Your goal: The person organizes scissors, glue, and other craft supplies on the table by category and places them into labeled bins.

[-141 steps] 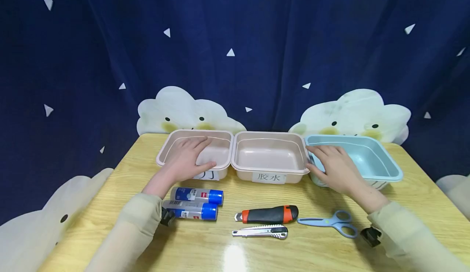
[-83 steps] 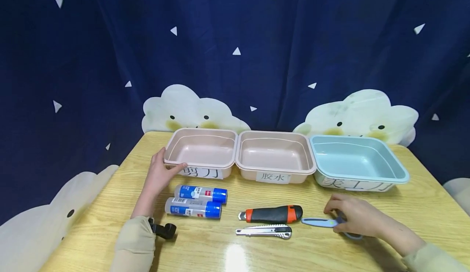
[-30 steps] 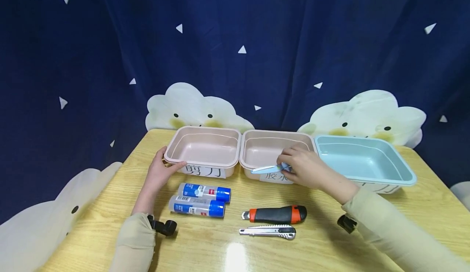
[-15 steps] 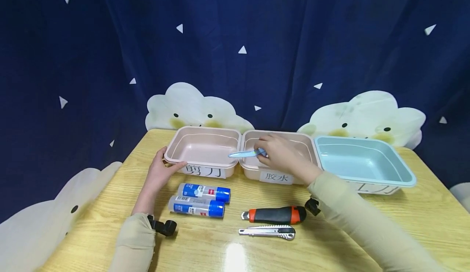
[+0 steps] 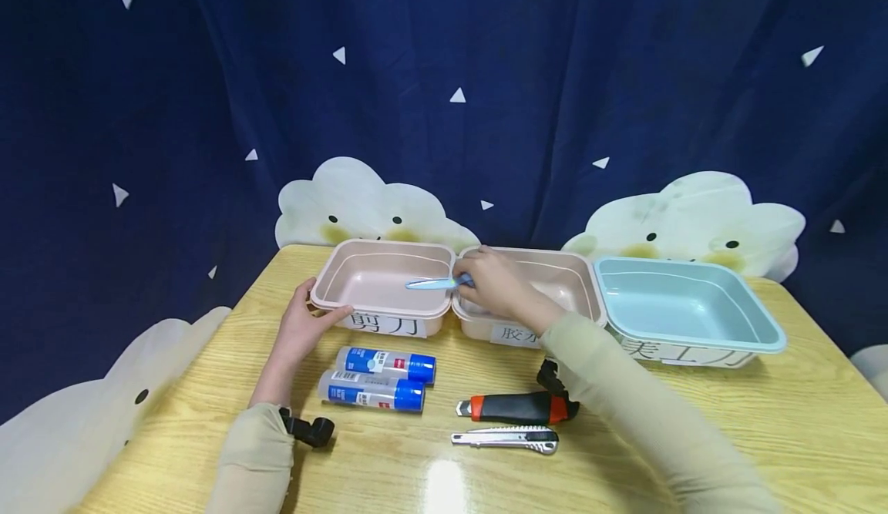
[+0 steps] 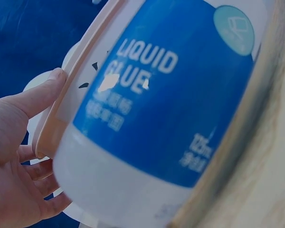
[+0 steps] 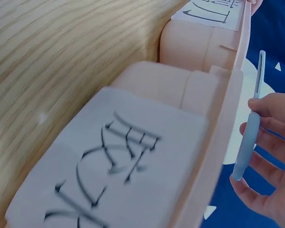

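My right hand (image 5: 496,283) pinches a pair of light-blue scissors (image 5: 426,284) by the handles. It is over the left part of the middle pinkish bin (image 5: 475,332), and the closed blades point left across the left pinkish bin (image 5: 375,279). In the right wrist view the scissors (image 7: 248,140) are seen edge-on between thumb and fingers, beyond the bin rims. My left hand (image 5: 298,329) grips the left bin's near-left corner, thumb on the front rim and fingers round the side. A liquid glue bottle (image 6: 147,95) fills much of the left wrist view.
Two glue bottles with blue caps lie before the left bin, the rear one (image 5: 385,363) against the front one (image 5: 371,391). A black-and-orange utility knife (image 5: 513,408) and a silver utility knife (image 5: 505,437) lie in front. A light-blue bin (image 5: 680,310) stands at right.
My right hand has picked up the scissors from the table and carried them left across the middle bin. My left hand moved to the left bin's corner and stays there.
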`<state>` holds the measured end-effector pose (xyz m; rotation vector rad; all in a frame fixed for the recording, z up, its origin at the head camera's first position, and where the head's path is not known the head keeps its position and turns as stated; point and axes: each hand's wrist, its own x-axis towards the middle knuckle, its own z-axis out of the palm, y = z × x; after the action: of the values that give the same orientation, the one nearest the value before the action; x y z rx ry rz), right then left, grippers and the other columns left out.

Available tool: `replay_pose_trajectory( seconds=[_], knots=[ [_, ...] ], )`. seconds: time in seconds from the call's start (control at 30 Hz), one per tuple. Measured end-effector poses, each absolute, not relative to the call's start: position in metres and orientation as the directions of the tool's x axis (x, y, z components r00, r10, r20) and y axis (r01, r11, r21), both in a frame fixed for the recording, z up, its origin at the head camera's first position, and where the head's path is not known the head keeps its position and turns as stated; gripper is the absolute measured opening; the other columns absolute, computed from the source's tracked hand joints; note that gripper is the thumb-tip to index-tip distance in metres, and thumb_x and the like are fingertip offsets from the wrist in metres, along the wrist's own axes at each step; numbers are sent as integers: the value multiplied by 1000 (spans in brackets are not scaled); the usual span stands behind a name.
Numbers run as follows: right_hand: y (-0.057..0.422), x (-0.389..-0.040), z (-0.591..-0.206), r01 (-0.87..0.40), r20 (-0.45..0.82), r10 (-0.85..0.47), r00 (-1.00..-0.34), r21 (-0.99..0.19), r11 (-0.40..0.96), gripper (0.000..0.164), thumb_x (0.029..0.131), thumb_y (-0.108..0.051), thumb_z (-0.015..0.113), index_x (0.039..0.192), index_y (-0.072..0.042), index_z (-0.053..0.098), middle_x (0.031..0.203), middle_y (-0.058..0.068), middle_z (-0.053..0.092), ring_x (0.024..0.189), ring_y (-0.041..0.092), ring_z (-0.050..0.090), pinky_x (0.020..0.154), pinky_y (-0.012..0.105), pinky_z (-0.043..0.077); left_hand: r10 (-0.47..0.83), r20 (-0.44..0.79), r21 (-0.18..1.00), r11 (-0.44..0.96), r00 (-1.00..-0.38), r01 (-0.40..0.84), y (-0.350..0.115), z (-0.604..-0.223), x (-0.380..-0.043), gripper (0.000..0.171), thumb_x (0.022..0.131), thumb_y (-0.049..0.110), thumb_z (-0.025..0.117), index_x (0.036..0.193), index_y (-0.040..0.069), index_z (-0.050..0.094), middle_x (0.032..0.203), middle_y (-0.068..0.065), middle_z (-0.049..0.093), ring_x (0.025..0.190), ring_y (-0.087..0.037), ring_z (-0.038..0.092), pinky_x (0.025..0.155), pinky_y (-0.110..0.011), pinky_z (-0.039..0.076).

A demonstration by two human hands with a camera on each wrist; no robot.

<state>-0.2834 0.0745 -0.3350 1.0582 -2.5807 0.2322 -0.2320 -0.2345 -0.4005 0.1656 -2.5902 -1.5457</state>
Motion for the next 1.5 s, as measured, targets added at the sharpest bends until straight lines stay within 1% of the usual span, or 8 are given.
replay_pose_trajectory(
  seconds=[0.27,0.5,0.67,0.83,1.03,1.2,1.33,1.5],
  knots=[
    [55,-291,-340,-630,291,-582,-759,-100,771,13,80,-21,64,90,-14,67,90,0,65,87,18,53,80,32,45,-160,35,886,461,-987,-43,-232,-401,-232,94,74,40,73,143,10,18,140,-15,33,121,-33,40,95,-45,40],
    [36,-298,-340,-601,276,-556,-784,-117,790,16,79,-24,64,92,-16,68,95,-3,66,88,18,53,76,34,45,-165,42,888,458,-985,-39,-234,-404,-232,93,74,39,74,143,11,19,139,-14,34,120,-32,41,94,-44,41],
    [24,-301,-346,-592,257,-547,-797,-144,793,17,78,-24,65,93,-16,69,94,-3,68,87,18,53,76,35,45,-163,36,888,459,-986,-44,-230,-403,-233,92,74,39,74,143,11,19,138,-14,34,120,-32,41,93,-43,42],
    [10,-309,-348,-587,232,-551,-801,-124,800,18,78,-26,65,93,-18,70,93,-4,67,87,18,54,75,34,45,-170,36,887,459,-985,-47,-231,-404,-233,93,74,40,73,143,12,19,138,-14,34,119,-32,42,93,-42,42],
    [-8,-317,-351,-553,209,-524,-826,-113,826,16,77,-27,66,91,-19,69,94,-4,63,90,18,55,74,36,47,-172,49,886,463,-984,-37,-235,-403,-231,92,74,40,73,143,12,19,137,-14,35,118,-32,42,92,-42,42],
    [-20,-322,-356,-544,187,-522,-832,-89,834,12,76,-28,68,84,-20,69,85,-6,66,84,16,58,75,36,45,-169,55,887,461,-984,-30,-237,-402,-230,92,74,40,73,143,12,19,137,-14,35,117,-32,42,91,-41,42],
    [-28,-323,-359,-522,129,-507,-852,-125,844,12,76,-29,68,84,-19,69,83,-6,66,80,14,58,75,37,43,-171,49,889,456,-984,-35,-236,-402,-230,93,73,42,73,143,13,19,137,-13,35,118,-31,41,92,-42,41],
    [-35,-325,-364,-478,82,-472,-878,-211,853,12,75,-25,70,84,-17,68,86,-4,65,78,13,56,72,30,47,-173,50,891,452,-984,-34,-234,-403,-231,91,74,39,73,143,12,20,137,-14,36,119,-32,41,92,-42,41]
  ],
)
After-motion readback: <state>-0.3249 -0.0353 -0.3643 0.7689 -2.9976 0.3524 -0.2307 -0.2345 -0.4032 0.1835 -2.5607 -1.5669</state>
